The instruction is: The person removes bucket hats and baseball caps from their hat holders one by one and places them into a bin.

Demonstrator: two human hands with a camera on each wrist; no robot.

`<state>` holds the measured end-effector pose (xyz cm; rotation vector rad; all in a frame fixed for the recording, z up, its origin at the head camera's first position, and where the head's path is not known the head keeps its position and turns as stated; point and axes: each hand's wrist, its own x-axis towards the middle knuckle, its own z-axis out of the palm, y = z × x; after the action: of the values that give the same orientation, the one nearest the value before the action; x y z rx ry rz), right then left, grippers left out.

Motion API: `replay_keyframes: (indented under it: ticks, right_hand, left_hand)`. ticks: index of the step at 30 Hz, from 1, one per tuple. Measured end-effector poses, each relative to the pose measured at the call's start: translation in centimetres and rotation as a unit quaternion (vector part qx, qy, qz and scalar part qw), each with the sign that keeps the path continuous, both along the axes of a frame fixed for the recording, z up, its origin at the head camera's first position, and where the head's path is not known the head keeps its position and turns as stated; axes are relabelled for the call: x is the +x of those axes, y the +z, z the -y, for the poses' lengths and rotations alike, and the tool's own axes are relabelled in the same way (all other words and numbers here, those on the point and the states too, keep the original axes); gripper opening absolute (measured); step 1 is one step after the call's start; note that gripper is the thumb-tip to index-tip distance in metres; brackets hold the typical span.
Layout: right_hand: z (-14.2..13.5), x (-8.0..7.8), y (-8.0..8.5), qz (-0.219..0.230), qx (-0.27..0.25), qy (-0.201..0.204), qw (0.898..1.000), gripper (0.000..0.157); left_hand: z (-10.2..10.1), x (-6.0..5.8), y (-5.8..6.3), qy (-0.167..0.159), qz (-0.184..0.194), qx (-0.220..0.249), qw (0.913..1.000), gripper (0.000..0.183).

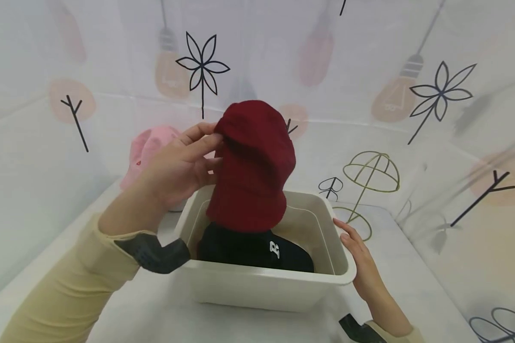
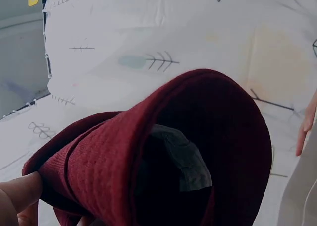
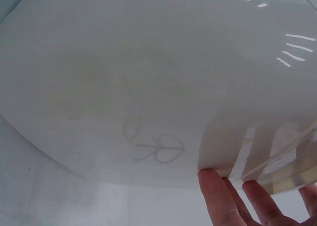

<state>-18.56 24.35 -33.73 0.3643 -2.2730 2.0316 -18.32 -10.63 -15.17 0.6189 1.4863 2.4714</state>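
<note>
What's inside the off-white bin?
A black cap with a white logo. The red bucket hat in the left hand and the bin's front wall hide some interior; anything under the cap is hidden.

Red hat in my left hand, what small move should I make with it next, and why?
Probably ease the red hat down into the bin: your left hand pinches it by the edge above the bin, a black cap lies inside, and your right hand touches the bin's side, which may help steady it.
</note>
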Motion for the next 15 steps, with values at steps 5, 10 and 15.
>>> replay_keyframes:
  ticks: [5,10,15]
  right_hand:
    - [0.1,0.0,0.1,0.003,0.003,-0.003,1.0,0.041]
    - [0.1,0.1,0.1,0.013,0.017,-0.01,1.0,0.042]
    - [0.1,0.0,0.2,0.013,0.018,-0.008,1.0,0.043]
  left_hand:
    - [-1.1,0.1,-0.8,-0.04,0.004,-0.037,0.9985,0.021]
    - [-2.1,-0.3,-1.7,-0.065,0.017,-0.071,0.9952,0.018]
    - [-3.2,-1.7,-3.0,-0.054,0.049,-0.115,0.9907,0.011]
